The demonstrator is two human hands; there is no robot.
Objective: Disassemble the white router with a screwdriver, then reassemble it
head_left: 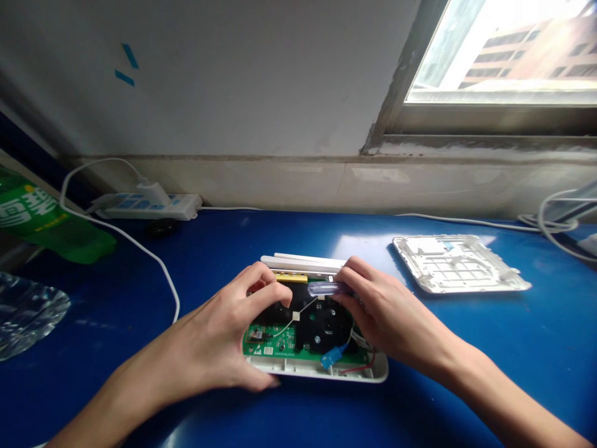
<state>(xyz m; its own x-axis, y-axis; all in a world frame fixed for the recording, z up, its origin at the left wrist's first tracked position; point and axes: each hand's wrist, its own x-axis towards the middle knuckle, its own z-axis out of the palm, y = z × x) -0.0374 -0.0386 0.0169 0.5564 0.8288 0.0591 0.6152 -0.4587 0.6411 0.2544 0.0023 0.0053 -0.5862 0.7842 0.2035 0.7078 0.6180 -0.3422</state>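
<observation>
Blue glossy tabletop (298,417): my right hand (387,314) clamps a clear-handled screwdriver (326,289) at 1 o'clock of the green circuit board (275,342); my left hand (224,330) clamps that board.

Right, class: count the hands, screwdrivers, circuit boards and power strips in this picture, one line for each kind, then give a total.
Hands: 2, the left hand and the right hand
Screwdrivers: 1
Circuit boards: 1
Power strips: 1
Total: 5
</observation>
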